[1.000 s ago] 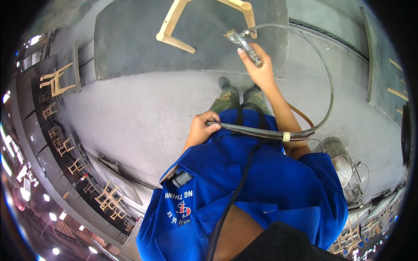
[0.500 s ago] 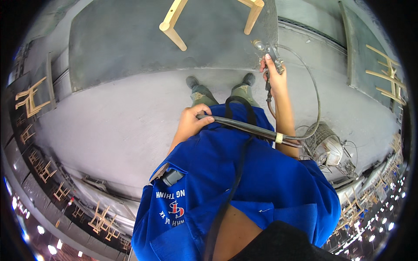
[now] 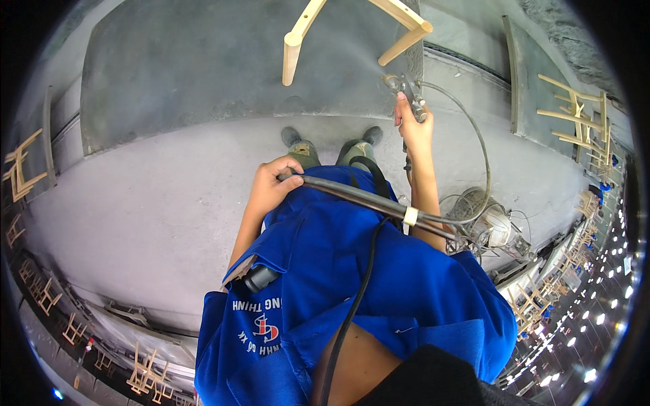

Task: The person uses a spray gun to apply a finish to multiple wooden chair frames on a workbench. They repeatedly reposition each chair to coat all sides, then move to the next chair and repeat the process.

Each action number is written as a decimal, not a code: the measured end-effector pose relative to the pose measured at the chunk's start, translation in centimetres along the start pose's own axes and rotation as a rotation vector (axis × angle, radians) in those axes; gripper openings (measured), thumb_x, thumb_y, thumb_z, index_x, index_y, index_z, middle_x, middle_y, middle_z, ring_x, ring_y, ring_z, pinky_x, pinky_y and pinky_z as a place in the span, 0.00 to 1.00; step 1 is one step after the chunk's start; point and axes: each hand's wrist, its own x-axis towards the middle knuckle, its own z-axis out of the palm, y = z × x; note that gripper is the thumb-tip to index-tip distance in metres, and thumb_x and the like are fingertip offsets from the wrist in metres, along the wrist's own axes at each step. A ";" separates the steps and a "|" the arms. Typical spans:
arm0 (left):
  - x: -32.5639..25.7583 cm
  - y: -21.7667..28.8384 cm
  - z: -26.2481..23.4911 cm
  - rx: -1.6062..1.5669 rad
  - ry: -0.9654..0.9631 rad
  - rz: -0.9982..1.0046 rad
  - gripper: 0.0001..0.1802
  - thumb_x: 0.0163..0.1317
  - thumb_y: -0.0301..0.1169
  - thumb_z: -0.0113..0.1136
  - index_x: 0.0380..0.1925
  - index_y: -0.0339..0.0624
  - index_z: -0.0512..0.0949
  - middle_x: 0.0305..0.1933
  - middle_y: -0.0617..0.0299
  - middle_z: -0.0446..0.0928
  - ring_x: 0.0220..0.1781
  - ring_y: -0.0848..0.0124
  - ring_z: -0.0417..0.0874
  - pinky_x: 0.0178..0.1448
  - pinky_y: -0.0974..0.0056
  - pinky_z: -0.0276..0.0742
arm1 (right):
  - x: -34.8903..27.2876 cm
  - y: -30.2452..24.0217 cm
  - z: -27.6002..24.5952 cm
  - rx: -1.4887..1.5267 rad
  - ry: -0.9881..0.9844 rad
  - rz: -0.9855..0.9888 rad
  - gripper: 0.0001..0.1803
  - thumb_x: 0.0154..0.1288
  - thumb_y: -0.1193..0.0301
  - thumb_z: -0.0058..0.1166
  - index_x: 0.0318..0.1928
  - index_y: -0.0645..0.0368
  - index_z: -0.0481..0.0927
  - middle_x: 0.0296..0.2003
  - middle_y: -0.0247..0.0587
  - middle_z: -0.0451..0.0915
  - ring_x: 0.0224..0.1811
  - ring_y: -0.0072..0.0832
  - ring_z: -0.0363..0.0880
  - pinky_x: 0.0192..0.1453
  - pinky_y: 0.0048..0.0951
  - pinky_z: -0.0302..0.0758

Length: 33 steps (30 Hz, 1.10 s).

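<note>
My right hand point(image 3: 414, 132) grips a metal spray gun point(image 3: 410, 97), its nozzle angled up and to the left. A pale fan of mist leaves the nozzle toward a light wooden chair frame point(image 3: 292, 53), whose upper part runs out of view. The gun's tip is just below the frame's right leg, apart from it. My left hand point(image 3: 272, 184) is closed round dark hoses point(image 3: 352, 194) that cross my waist, bound by a strip of pale tape point(image 3: 410, 216). A thinner hose point(image 3: 485, 145) loops from the gun down my right side.
A dark grey panel point(image 3: 169, 74) stands behind the frame. To my right on the floor are a wire-caged container point(image 3: 497, 227) and cords. More wooden frames stand at the far right point(image 3: 582, 122) and left point(image 3: 24, 166). A black strap point(image 3: 352, 311) hangs down my front.
A spray of mist now shows at the gun's nozzle. The view has shifted, and the wooden frame sits further right and closer to the gun. Both hands keep their hold.
</note>
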 end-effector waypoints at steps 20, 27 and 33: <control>0.6 -1.3 -5.0 -0.086 -0.007 0.056 0.10 0.60 0.32 0.71 0.36 0.40 0.82 0.18 0.71 0.73 0.23 0.82 0.66 0.30 0.71 0.62 | 5.8 -4.4 4.7 0.152 0.237 -0.102 0.15 0.72 0.59 0.62 0.37 0.57 0.78 0.23 0.28 0.75 0.21 0.15 0.71 0.19 0.17 0.59; 1.3 -1.1 -4.7 -0.106 -0.044 0.046 0.10 0.60 0.32 0.71 0.37 0.40 0.82 0.18 0.71 0.72 0.23 0.81 0.66 0.30 0.70 0.61 | 6.1 -1.8 1.1 -0.027 0.426 -0.073 0.19 0.71 0.58 0.64 0.43 0.64 0.82 0.24 0.31 0.77 0.24 0.17 0.73 0.28 0.22 0.68; 1.8 -1.2 -4.5 -0.065 -0.057 0.016 0.09 0.60 0.32 0.71 0.37 0.40 0.82 0.18 0.70 0.72 0.23 0.81 0.65 0.30 0.70 0.61 | 7.6 -1.4 5.0 -0.059 0.230 -0.183 0.18 0.70 0.58 0.65 0.43 0.63 0.83 0.29 0.33 0.81 0.30 0.17 0.76 0.35 0.24 0.71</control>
